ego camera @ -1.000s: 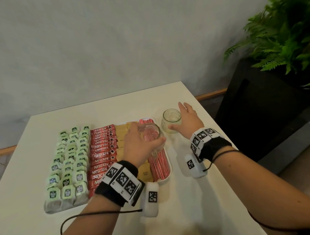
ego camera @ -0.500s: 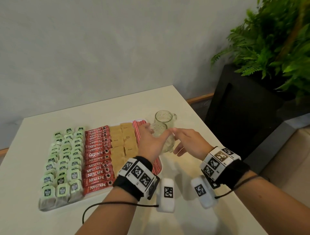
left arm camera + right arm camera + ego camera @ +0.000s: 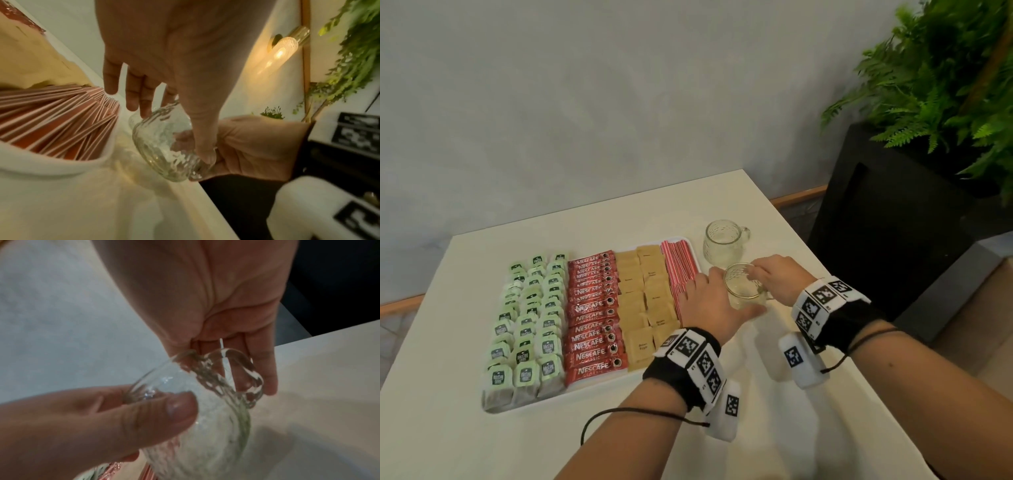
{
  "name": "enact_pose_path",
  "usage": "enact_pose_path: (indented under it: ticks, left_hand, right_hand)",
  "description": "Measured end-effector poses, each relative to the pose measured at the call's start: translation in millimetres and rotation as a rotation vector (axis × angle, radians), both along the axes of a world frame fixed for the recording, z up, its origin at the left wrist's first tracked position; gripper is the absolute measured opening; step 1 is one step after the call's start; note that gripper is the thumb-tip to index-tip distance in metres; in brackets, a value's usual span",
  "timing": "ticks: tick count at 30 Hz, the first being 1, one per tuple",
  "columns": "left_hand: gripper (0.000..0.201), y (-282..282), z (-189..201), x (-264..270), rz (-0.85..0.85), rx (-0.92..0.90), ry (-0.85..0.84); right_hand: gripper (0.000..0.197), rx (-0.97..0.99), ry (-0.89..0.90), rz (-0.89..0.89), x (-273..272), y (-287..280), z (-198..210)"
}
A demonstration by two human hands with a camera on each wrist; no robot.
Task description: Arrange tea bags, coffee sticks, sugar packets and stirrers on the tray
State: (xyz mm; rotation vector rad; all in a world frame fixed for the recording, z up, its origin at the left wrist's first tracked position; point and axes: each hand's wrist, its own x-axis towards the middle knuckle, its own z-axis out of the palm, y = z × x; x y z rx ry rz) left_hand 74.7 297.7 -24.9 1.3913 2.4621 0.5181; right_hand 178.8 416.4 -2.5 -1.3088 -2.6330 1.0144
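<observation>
**Tray full, both hands on a glass mug at its right edge**

The white tray (image 3: 599, 387) sits on the tabletop (image 3: 448, 438) and looks fully dressed: green tea bags (image 3: 527, 325) in three columns on the left, red coffee sticks (image 3: 594, 318) next, tan sugar packets (image 3: 643, 301) after that, and the red-and-white stirrers (image 3: 679, 267) packed along the right side. Every column reads as neat from the head view.

So the action is off the tray now. The near glass mug (image 3: 744, 291) stands on the tabletop just right of the tray, and both hands are on it. The left hand (image 3: 714, 308) wraps the body, thumb across the near wall and fingers curled round the far side; that grip shows clearly from the left wrist camera. The right hand (image 3: 779, 277) comes in from the other side, its fingers curled at the handle, touching the glass. A second glass mug (image 3: 724, 245) stands just beyond, handle pointing right.

My read: the sorting is done and this is a finishing touch, lining the mugs up beside the tray. The next move calls for a small turn or nudge so the near mug's handle matches its neighbour's, then a clean release. Glass is slick, and the stirrers lie just beside the left fingers, so the lift-off should go up and away from the tray.
</observation>
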Motion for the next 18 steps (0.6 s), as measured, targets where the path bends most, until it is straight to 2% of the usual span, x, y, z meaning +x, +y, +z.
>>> enact_pose_path:
  ticks: [4, 9, 13, 18]
  left_hand:
    - [0.094, 9.4, -5.6, 1.9, 0.031, -0.076, 0.091]
    - [0.099, 11.6, -9.4, 2.1, 0.06, -0.084, 0.074]
    - [0.12, -0.8, 2.9, 2.8, 0.075, -0.072, 0.015]
    - [0.132, -34.9, 46.2, -9.6, 0.062, -0.067, -0.005]
  right_hand:
    - [0.034, 0.062, -0.034, 0.012, -6.6, 6.2, -14.8]
    - [0.033, 0.053, 0.005, -0.011, -7.2, 8.0, -20.4]
    - [0.057, -0.002, 0.042, -0.064, -0.1, -3.0, -6.7]
    - [0.071, 0.137, 0.133, -0.015, 8.3, -22.2, 23.3]
